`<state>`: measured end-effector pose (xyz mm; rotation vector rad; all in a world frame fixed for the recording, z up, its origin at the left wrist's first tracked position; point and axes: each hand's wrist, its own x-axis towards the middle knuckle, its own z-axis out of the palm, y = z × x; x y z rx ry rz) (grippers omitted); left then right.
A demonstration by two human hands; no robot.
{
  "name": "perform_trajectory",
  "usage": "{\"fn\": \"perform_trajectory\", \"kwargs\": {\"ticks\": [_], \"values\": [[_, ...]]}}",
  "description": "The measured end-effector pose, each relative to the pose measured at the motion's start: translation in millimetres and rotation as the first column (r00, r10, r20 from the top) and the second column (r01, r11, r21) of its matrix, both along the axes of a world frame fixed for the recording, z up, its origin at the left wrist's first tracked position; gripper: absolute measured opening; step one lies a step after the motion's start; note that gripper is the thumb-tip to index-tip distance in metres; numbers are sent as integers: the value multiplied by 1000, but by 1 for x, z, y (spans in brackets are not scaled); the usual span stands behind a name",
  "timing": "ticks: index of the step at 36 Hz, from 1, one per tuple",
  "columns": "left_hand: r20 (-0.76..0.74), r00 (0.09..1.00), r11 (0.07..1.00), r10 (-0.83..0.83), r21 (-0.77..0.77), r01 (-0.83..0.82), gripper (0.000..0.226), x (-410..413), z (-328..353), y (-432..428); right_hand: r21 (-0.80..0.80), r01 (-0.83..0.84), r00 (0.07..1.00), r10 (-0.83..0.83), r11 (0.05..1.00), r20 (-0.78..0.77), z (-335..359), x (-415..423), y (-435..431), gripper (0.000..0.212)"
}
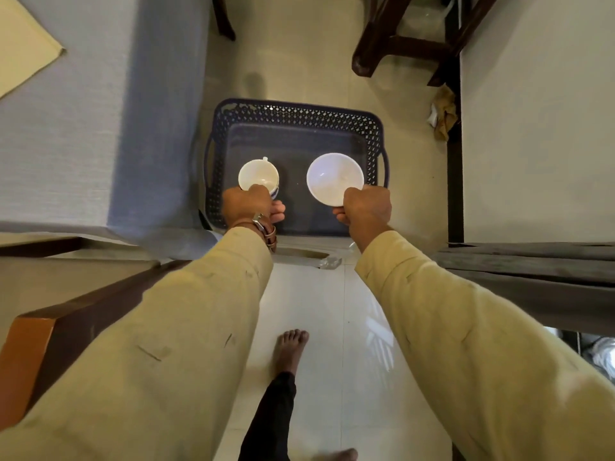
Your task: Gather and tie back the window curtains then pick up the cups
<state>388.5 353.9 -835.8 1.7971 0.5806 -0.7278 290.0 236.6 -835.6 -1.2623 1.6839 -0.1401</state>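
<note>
A person's left hand [248, 204] gripped a white cup [257, 173] by its near rim, while the right hand [367, 207] pinched the edge of a white saucer [334, 178]. Both pieces were held over a dark perforated basket [299, 116] standing on the tiled floor [309, 311].

White cup [258, 175], white saucer [333, 178], dark blue lattice-patterned basket [293, 118].

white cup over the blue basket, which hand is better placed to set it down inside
Left. The left hand grips the small white handled cup over the left side of the dark blue perforated plastic basket; the right hand holds the round white dish.
</note>
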Motion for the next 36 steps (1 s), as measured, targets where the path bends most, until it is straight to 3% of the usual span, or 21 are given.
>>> {"fn": "perform_trajectory", "kwargs": {"ticks": [7,11,22,28,33,36], "values": [[-19,1000,999,-12,38,12,16,13,-22,-2,18,-34,999,34,999,-8,-20,11,-1,30],[-58,998,999,-7,38,9,5,15,-36,-3,26,-65,998,65,998,-27,-32,10,-2,31],[-60,998,999,7,33,-5,9,19,-58,-5,43,-89,993,91,995,-70,-55,11,-1,35],[-124,992,998,16,-52,-23,27,24,-59,-6,42,-132,985,135,990,-104,-53,10,-5,30],[-178,983,993,41,-98,-59,17,24,-52,-10,65,-145,983,152,987,-106,-48,9,-6,30],[-194,980,991,34,-121,-59,32,24,-48,-11,66,-166,980,172,984,-105,-45,9,-7,33]]}}
